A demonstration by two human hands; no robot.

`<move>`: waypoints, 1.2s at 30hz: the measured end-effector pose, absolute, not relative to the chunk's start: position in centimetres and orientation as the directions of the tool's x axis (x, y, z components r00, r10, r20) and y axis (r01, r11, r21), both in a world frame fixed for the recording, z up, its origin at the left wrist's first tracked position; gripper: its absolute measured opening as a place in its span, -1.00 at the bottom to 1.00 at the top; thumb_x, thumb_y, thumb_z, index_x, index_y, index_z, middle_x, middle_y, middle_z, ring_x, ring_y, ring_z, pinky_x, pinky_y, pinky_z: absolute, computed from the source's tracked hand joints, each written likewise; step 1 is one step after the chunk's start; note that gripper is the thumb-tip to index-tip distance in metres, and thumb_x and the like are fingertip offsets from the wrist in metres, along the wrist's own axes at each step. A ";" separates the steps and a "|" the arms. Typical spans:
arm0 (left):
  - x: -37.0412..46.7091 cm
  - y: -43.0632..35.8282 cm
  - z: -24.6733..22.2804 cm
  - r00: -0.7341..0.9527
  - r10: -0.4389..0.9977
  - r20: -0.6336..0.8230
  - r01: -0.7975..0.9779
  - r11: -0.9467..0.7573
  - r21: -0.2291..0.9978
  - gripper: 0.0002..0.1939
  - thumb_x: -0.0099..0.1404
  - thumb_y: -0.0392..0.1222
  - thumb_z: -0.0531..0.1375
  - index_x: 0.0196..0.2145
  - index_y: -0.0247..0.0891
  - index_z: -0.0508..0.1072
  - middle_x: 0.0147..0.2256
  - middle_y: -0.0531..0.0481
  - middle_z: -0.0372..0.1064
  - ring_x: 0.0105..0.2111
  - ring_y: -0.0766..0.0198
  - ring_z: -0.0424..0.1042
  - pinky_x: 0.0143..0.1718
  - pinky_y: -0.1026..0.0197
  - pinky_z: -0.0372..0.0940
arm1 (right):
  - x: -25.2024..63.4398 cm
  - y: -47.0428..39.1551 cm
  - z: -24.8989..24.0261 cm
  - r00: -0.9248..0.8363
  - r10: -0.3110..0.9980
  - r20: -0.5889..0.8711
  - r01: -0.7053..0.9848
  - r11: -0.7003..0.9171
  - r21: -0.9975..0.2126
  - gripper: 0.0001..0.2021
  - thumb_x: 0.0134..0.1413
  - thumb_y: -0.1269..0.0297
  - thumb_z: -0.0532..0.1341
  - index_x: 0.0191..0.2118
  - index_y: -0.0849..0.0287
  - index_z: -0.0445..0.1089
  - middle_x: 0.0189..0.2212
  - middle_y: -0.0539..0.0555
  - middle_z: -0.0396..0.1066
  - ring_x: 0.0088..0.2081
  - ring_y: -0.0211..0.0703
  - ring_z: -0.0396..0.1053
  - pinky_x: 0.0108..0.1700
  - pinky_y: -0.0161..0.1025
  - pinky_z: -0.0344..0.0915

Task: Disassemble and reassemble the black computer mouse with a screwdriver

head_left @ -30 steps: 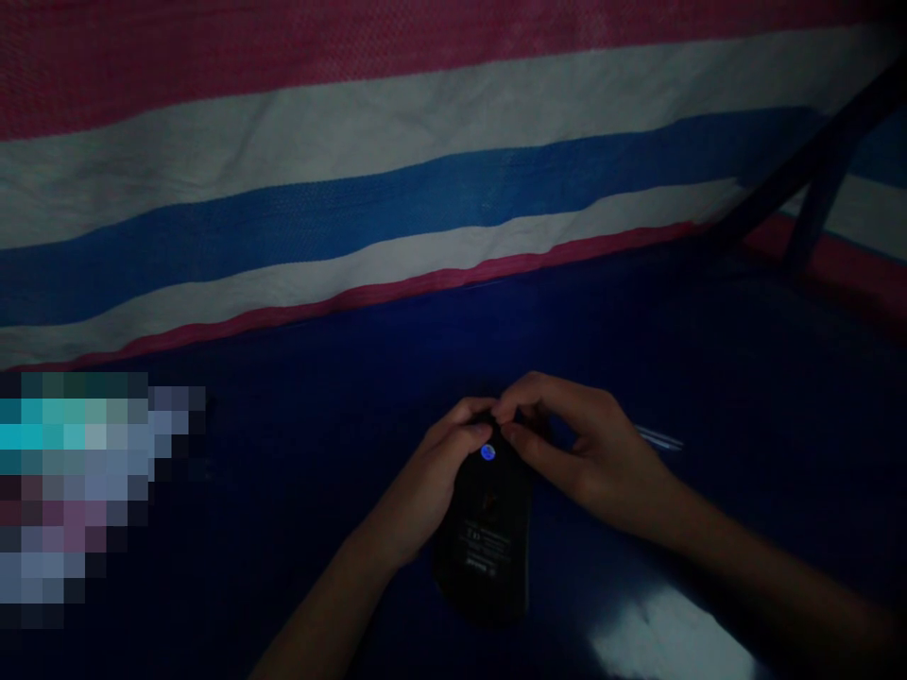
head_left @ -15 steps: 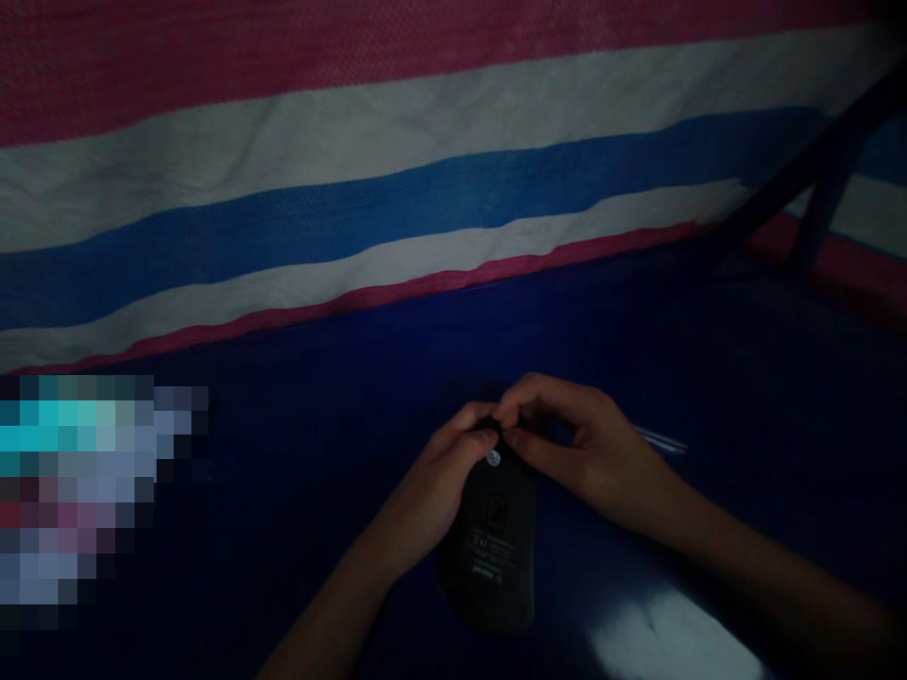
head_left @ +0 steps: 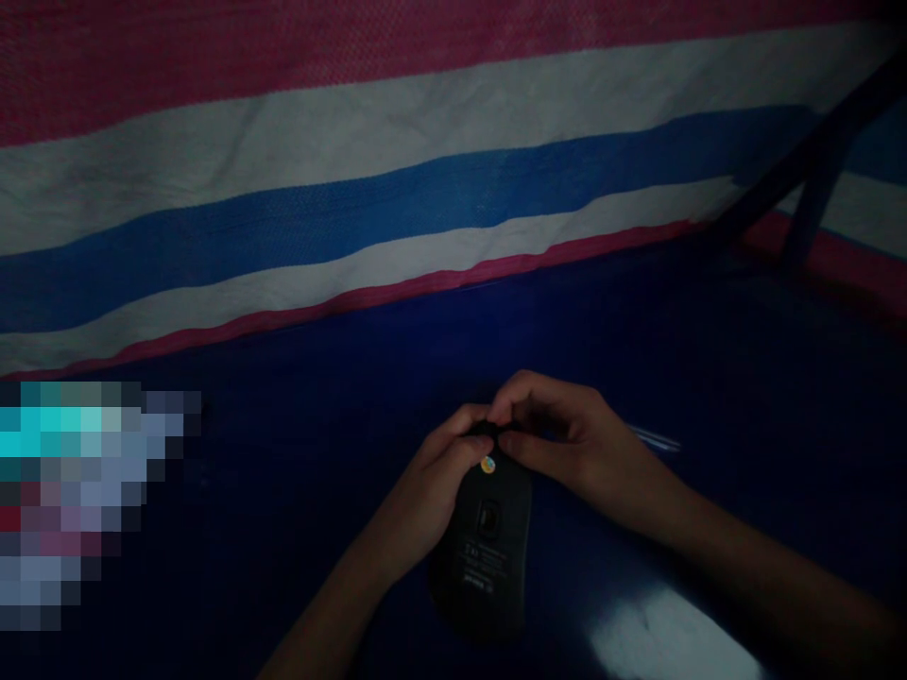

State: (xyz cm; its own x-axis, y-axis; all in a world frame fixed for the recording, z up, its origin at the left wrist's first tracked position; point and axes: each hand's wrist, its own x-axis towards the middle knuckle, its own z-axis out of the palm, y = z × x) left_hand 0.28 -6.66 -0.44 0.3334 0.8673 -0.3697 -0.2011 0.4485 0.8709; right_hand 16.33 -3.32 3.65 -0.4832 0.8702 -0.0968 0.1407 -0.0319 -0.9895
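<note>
A black computer mouse (head_left: 488, 557) shows its underside, with the sensor window, pale printed text and a small round shiny sticker near the far end. My left hand (head_left: 443, 472) is closed on the mouse's far left corner, thumb on the underside. From the right, my right hand (head_left: 559, 425) pinches at the far edge of the same mouse, its thumb and forefinger close to the left fingertips. Whether a small part is between those fingertips is hidden in the dark.
A dark blue glossy surface (head_left: 318, 406) lies under the hands, with a bright reflection at the lower right. Behind it hangs a striped red, white and blue sheet (head_left: 397, 203). Dark poles (head_left: 800, 170) stand at the right. A pixelated patch covers the left side.
The mouse has shifted slightly left and its underside tilts a little differently, so the sticker now shines gold. Both hands keep their hold at the far end.
</note>
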 end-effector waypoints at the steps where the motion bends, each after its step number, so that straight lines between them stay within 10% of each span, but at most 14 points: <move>1: 0.3 -6.7 -0.5 0.335 0.866 -0.372 -0.196 0.450 0.871 -0.72 0.26 -0.09 0.09 -0.11 -0.21 0.39 -0.25 -0.06 0.44 -0.30 0.20 0.41 -0.29 0.19 0.22 | 16.3 -3.3 3.6 -0.477 0.874 -0.095 0.139 -0.032 -0.990 -0.89 -0.07 0.49 0.17 -0.38 0.16 0.34 -0.49 -0.08 0.26 -0.50 -0.35 0.24 -0.49 -0.35 0.21; 18: 0.1 -6.8 0.5 0.361 0.861 -0.358 -0.111 0.421 0.900 -0.81 0.26 -0.04 0.15 -0.25 -0.17 0.42 -0.35 0.02 0.41 -0.36 0.27 0.41 -0.34 0.22 0.22 | 17.8 -2.3 4.3 -0.650 0.751 -0.116 0.323 0.134 -0.937 -0.75 0.07 0.38 0.15 -0.09 0.09 0.32 -0.32 -0.03 0.37 -0.43 -0.31 0.29 -0.42 -0.33 0.23; 21: 0.2 -6.8 0.8 0.378 0.854 -0.357 -0.193 0.450 0.872 -0.82 0.26 -0.04 0.16 -0.25 -0.18 0.40 -0.31 0.01 0.44 -0.36 0.26 0.45 -0.36 0.23 0.25 | 20.7 -0.6 5.3 -0.678 0.730 -0.091 0.538 0.407 -0.738 -0.79 0.11 0.17 0.22 -0.14 0.08 0.40 -0.25 0.01 0.45 -0.27 -0.19 0.40 -0.23 -0.22 0.29; 28: 0.5 -6.3 1.3 0.369 0.839 -0.400 -0.349 0.524 0.777 -0.80 0.19 -0.21 0.17 -0.19 -0.20 0.38 -0.23 -0.03 0.44 -0.39 0.19 0.53 -0.44 0.25 0.29 | 26.4 1.7 3.5 -0.464 0.769 -0.440 0.875 0.322 -0.362 -0.80 -0.12 0.12 0.35 -0.41 0.10 0.43 -0.52 0.04 0.43 -0.57 -0.16 0.35 -0.61 -0.29 0.10; 36: 0.6 -6.4 0.9 0.292 0.874 -0.390 -0.336 0.475 0.813 -0.84 0.22 -0.16 0.15 -0.23 -0.19 0.41 -0.14 -0.03 0.41 -0.36 0.19 0.53 -0.49 0.28 0.31 | 23.7 0.4 5.5 -0.682 0.699 -0.214 0.632 0.416 -0.654 -0.77 0.21 0.18 0.10 -0.16 0.10 0.45 -0.44 -0.02 0.45 -0.47 -0.24 0.38 -0.43 -0.32 0.24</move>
State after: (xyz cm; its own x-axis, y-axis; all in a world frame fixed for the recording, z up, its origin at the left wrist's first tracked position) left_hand 0.60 -6.42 0.93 0.2917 0.8735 -0.3897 -0.3363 0.4750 0.8132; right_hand 23.65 0.44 5.48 -0.6818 0.6995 -0.2141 0.6322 0.4162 -0.6535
